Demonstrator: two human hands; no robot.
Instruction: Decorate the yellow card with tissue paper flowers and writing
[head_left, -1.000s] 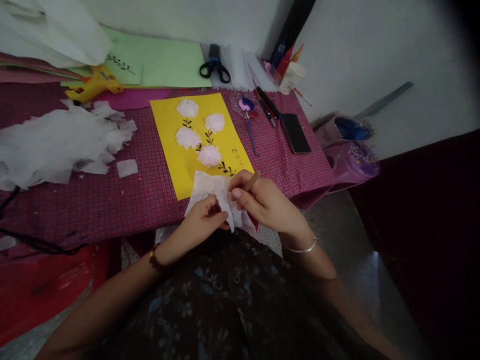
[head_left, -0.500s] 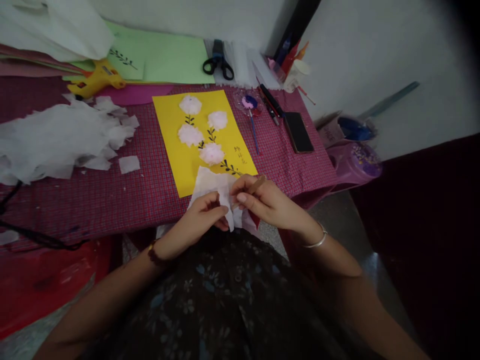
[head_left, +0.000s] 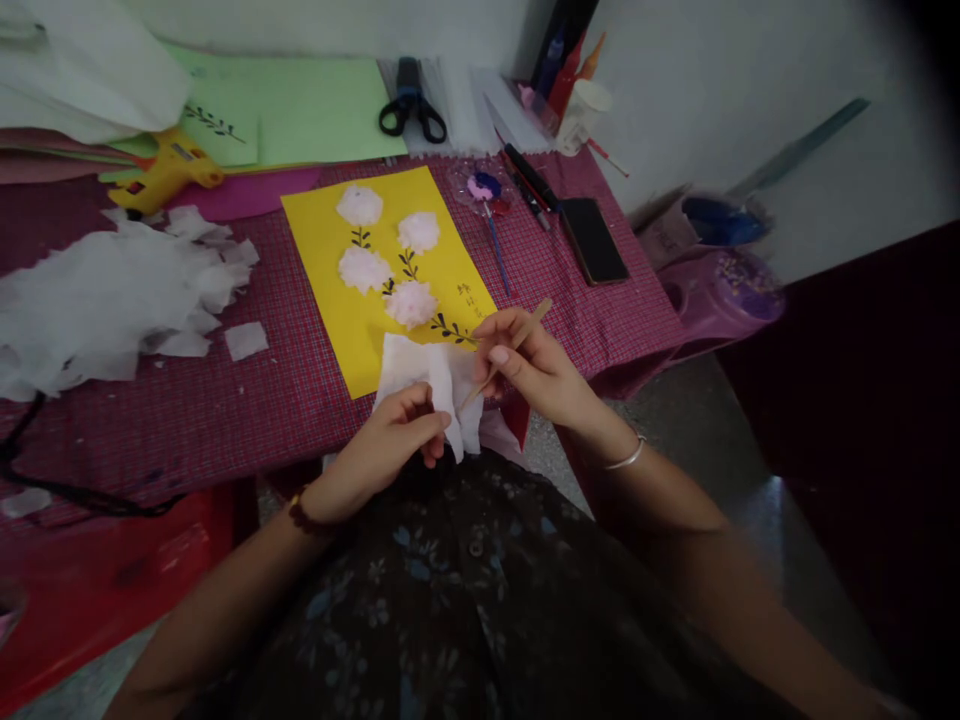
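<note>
My right grip (head_left: 541,372) is clamped on the stick (head_left: 538,316), thumb against fingers partway along it, the upper end sticking out past my knuckles and the lower end angled down to the tissue (head_left: 409,360). At my left grip (head_left: 396,428), the thumb lies against the tissue, but the fingertips are partly hidden, so I cannot tell whether they close on it. The tissue sits between my hands, at the near edge of the tabletop (head_left: 300,425), overlapping the near end of the yellow sheet (head_left: 322,290) in my view.

I judge the tissue very light, limp and easy to tear; a soft pinch at its margin should suit it. The stick looks light and stiff, probably wood, best held along its shaft, clear of the lower tip.

Beyond the tissue, the puffy flowers (head_left: 412,303) look easily crushed, so I would keep low sweeps off them. Bare cloth gives some room leftward, toward the loose square (head_left: 246,341). Rightward, the brush (head_left: 497,250) and phone (head_left: 595,240) lie well apart from the tissue.
</note>
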